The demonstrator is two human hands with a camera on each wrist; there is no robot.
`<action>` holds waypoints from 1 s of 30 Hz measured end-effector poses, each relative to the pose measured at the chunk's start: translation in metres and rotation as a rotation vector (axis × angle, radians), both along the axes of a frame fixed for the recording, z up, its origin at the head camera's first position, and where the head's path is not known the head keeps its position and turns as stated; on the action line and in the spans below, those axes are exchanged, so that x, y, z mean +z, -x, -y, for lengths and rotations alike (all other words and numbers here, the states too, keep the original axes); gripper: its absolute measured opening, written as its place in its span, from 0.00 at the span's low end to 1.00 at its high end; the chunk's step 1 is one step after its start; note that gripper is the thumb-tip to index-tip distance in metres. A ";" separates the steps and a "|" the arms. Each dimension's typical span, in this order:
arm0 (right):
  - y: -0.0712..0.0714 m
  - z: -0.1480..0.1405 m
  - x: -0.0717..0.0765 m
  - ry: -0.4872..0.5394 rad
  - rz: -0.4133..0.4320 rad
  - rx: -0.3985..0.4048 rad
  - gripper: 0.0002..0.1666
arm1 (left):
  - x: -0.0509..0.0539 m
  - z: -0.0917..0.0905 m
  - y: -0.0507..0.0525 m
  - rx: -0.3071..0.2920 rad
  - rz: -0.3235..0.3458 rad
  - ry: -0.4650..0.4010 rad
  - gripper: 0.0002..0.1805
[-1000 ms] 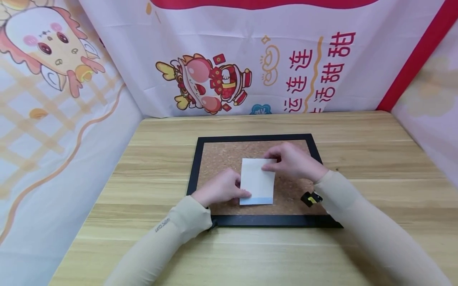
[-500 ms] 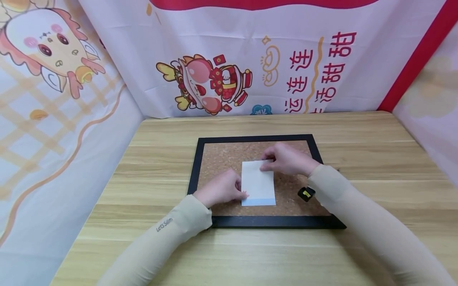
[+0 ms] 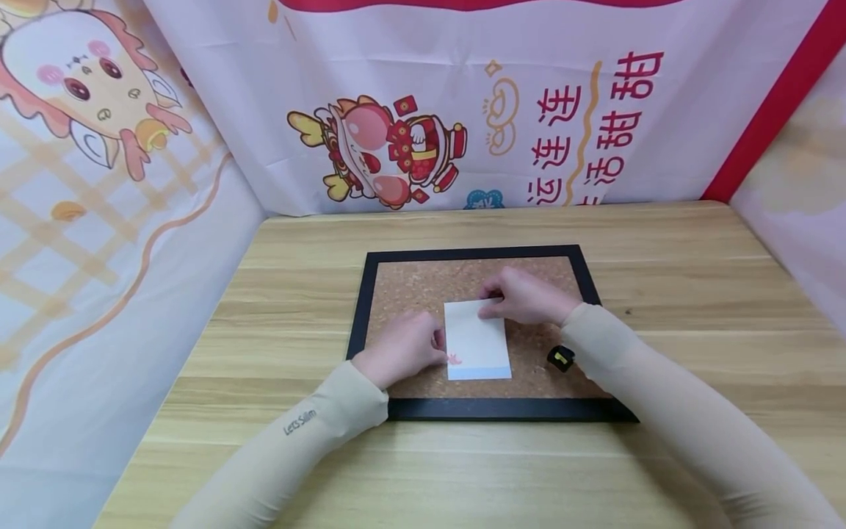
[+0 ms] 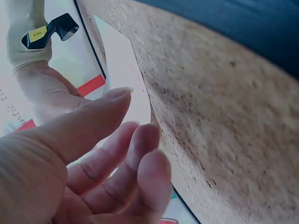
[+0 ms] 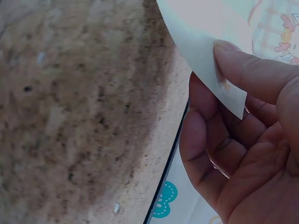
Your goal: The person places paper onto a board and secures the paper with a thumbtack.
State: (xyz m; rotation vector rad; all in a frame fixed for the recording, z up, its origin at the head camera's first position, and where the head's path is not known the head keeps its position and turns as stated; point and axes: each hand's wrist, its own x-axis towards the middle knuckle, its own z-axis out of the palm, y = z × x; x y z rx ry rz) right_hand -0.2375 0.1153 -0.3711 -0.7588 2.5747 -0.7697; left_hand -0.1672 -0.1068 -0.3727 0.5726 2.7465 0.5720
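clearly, right hand (image 3: 529, 296) pinches paper (image 3: 477, 339) over framed corkboard (image 3: 419, 283); left hand (image 3: 405, 347) curled, hold unclear.

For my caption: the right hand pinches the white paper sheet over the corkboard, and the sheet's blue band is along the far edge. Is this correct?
Not quite: the head view shows the blue band along the near edge. The right hand does pinch the white paper sheet over the corkboard.

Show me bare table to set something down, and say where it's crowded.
The table is bare left of the corkboard, between it and the patterned cloth; in front, between left sleeve and right sleeve; and right, beyond that sleeve. It's crowded mid-board: the right hand pinches the white paper, with the left hand close by.
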 end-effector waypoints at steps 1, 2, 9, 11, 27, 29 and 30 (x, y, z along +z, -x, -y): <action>0.000 0.000 -0.001 -0.006 0.001 -0.003 0.05 | 0.000 0.000 0.000 -0.008 -0.016 0.009 0.11; 0.001 0.000 -0.002 -0.011 0.005 -0.009 0.04 | 0.001 0.000 0.000 -0.016 -0.032 0.018 0.10; 0.002 0.000 -0.008 -0.040 0.022 -0.052 0.06 | 0.001 -0.001 0.002 -0.054 -0.096 0.049 0.28; 0.001 0.001 -0.010 -0.047 0.015 -0.066 0.07 | 0.000 0.000 0.003 -0.068 -0.126 0.069 0.34; 0.000 0.008 -0.015 -0.104 -0.038 -0.111 0.13 | -0.005 -0.001 0.008 -0.168 -0.095 0.336 0.55; 0.000 0.009 -0.014 -0.114 -0.037 -0.115 0.14 | -0.005 -0.001 0.009 -0.178 -0.070 0.363 0.56; 0.000 0.010 -0.014 -0.119 -0.040 -0.115 0.14 | -0.005 -0.002 0.009 -0.181 -0.061 0.370 0.56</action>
